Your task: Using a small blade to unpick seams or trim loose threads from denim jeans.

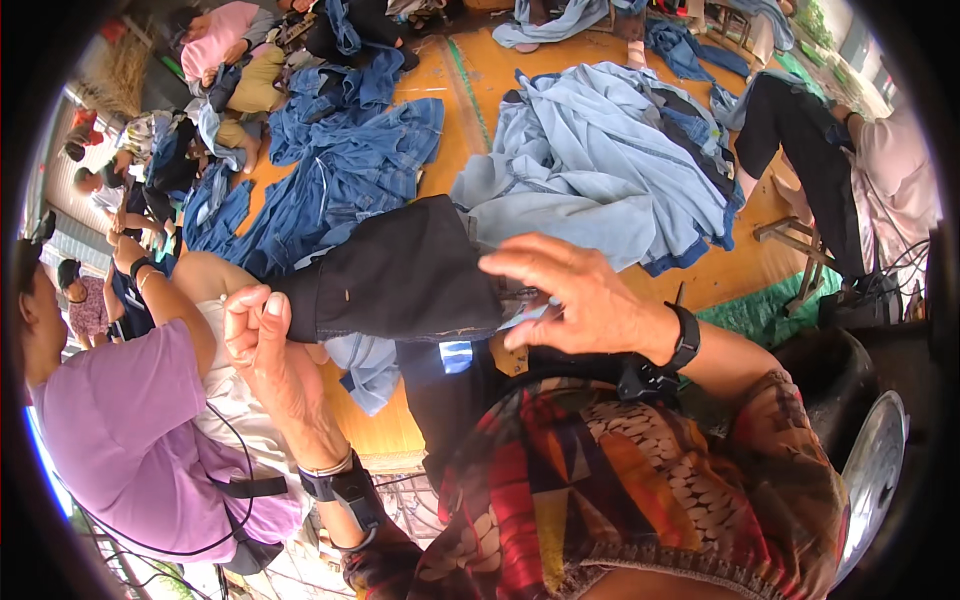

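One person in a purple shirt (pixel 135 420) sits at the far left, face and body partly lost in the dark fisheye rim. Beside that shirt, the wearer's left hand (pixel 270 345) is raised, fingers curled and thumb up, at the narrow end of a black garment piece (pixel 400 275); whether it grips the cloth cannot be told. The piece spans the gap between the hands, over the near side of the orange worktop (pixel 385 435). Beyond it lies a heap of blue denim garments (pixel 345 170), then a heap of light-blue denim garments (pixel 585 150). The right hand (pixel 585 295) is spread, thumb apart from the fingers, fingertips by the cloth's right edge; contact there is unclear. A black wristband (pixel 686 338) circles that wrist. Farther right, a dark rounded container (pixel 820 375) has contents too dim to read, and a metal disc (pixel 872 490) is partly covered by the patterned sleeve (pixel 770 440).
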Motion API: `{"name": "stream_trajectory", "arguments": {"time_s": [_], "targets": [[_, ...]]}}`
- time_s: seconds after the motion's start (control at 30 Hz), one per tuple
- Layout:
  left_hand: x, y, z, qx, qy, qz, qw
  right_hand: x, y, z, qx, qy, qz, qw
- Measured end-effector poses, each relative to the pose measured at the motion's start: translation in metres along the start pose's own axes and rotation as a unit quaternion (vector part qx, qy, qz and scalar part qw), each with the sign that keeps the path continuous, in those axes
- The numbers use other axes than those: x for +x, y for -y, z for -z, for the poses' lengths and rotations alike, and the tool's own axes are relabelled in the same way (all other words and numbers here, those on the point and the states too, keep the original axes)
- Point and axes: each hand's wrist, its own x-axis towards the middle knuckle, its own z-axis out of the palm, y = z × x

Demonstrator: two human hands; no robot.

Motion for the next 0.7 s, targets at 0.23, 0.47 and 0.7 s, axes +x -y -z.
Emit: {"name": "stream_trajectory", "arguments": {"time_s": [0.23, 0.47, 0.7], "targets": [[0.009, 0.010, 0.013, -0.015, 0.096, 0.024, 0.995, 0.017, -0.029, -0.005, 0.054, 0.013, -0.095, 0.994], [-0.040, 0.076, 0.012, 0.146, 0.159, 0.077, 0.973, 0.055, -0.040, 0.036, 0.098, -0.047, -0.135, 0.985], [-0.063, 0.132, -0.010, 0.453, 0.131, -0.096, 0.876, 0.086, -0.047, 0.050, 0.076, -0.084, -0.080, 0.990]]}}
